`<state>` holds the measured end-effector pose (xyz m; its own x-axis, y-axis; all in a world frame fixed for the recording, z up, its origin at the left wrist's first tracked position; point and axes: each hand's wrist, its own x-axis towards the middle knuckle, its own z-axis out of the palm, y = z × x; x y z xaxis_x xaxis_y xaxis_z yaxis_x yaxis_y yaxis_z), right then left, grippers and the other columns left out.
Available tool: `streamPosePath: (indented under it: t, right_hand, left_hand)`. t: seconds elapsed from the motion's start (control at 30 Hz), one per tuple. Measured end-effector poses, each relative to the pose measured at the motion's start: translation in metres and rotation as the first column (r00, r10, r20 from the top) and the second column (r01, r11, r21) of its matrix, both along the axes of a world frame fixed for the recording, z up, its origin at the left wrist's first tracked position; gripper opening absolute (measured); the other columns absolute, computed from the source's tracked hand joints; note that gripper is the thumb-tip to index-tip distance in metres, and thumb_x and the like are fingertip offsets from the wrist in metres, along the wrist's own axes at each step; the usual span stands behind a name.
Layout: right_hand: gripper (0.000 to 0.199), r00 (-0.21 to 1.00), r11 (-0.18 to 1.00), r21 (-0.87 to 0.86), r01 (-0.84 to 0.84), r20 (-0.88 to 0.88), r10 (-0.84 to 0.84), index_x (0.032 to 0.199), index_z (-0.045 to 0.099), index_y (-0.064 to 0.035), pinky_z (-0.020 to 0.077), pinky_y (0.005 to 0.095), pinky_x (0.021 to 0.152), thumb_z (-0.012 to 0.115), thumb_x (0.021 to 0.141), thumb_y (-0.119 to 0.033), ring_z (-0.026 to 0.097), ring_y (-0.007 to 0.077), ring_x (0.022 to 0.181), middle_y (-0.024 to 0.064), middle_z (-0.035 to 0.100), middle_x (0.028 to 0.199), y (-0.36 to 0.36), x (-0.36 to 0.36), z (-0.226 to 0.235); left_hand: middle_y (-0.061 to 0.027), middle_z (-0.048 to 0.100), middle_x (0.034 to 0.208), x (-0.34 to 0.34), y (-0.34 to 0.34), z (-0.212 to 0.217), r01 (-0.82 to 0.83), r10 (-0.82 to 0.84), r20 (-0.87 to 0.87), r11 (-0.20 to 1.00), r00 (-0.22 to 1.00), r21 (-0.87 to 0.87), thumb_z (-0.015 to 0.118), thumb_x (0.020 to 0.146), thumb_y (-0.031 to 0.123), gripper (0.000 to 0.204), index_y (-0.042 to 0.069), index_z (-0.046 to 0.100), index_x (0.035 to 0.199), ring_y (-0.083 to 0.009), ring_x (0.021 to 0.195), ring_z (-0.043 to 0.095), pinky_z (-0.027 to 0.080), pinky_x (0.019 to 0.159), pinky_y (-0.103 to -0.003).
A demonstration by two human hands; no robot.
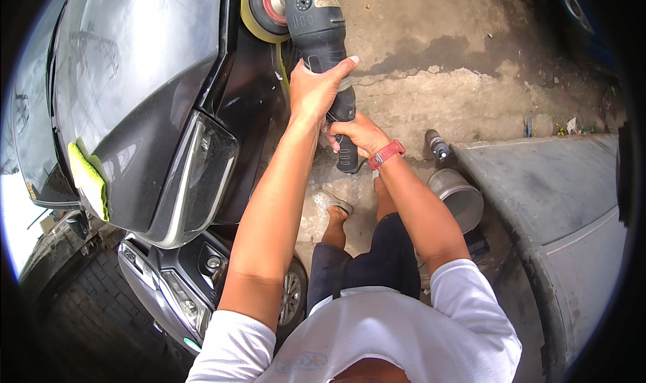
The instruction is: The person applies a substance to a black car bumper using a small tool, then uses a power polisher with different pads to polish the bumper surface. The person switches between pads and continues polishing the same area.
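Black plastic forms the body of the polishing machine (321, 40), which runs up the middle of the view from the person's hands to the dark car (148, 93) on the left. The left hand (316, 90) wraps around the middle of the body, fingers curled over it and the thumb stretched along the top. The right hand (360, 134) closes around the rear handle just below, close to the left hand; a red wristband (385, 153) sits on that wrist. At the far end of the machine, beyond both hands, the round yellow foam pad (259, 9) with its red centre presses against the dark side panel of the car beside the bonnet edge.

No packages, labels or signs can be made out. A yellow cloth (89, 181) lies on the bonnet near the headlight (202, 174). On the stained concrete floor (457, 80) to the right stands a metal bucket (459, 198), beside a grey curved panel (558, 194). The person's sandalled foot (333, 203) stands below the hands.
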<state>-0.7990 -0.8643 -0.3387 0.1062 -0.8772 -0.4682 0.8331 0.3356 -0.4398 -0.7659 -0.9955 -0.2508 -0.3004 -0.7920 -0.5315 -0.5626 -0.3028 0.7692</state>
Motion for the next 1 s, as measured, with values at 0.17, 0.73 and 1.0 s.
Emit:
streamPosePath:
  t: [0.17,0.73,1.0]
  right_hand:
    - [0.015,0.998,0.992,0.114,-0.062,-0.007,0.064,0.097,0.069,-0.0032,0.0533,0.0336,0.062,0.074,0.083,-0.004,0.065,0.0169,0.066,0.0056,0.069,0.08,0.048,0.056,-0.008]
    - [0.025,0.887,0.975,0.075,-0.211,-0.405,0.223,0.095,0.075,-0.0054,0.0548,0.0375,0.07,0.085,0.086,-0.026,0.073,0.0187,0.072,0.0055,0.075,0.075,0.142,0.19,-0.025]
    - [0.029,0.894,0.946,0.136,-0.294,-0.312,0.323,0.1,0.076,-0.0054,0.0568,0.0359,0.078,0.081,0.086,-0.031,0.075,0.0204,0.078,0.0065,0.076,0.077,0.181,0.22,-0.026]
  left_hand:
    - [-0.0105,0.078,0.107,0.047,0.054,0.006,0.005,0.003,0.119,0.998,0.993,-0.068,0.093,0.085,0.033,0.051,0.003,0.072,0.119,-0.0203,0.095,0.073,0.059,0.089,-0.039]
    - [-0.0116,0.078,0.117,0.194,0.15,-0.004,-0.052,0.055,0.123,0.998,0.991,-0.03,0.094,0.085,0.018,0.052,-0.002,0.069,0.127,-0.0203,0.104,0.073,0.058,0.096,-0.039]
    - [-0.0114,0.078,0.115,0.218,0.184,-0.009,-0.121,0.111,0.202,0.992,0.973,0.036,0.093,0.086,0.017,0.052,-0.001,0.068,0.127,-0.0196,0.102,0.074,0.059,0.095,-0.038]
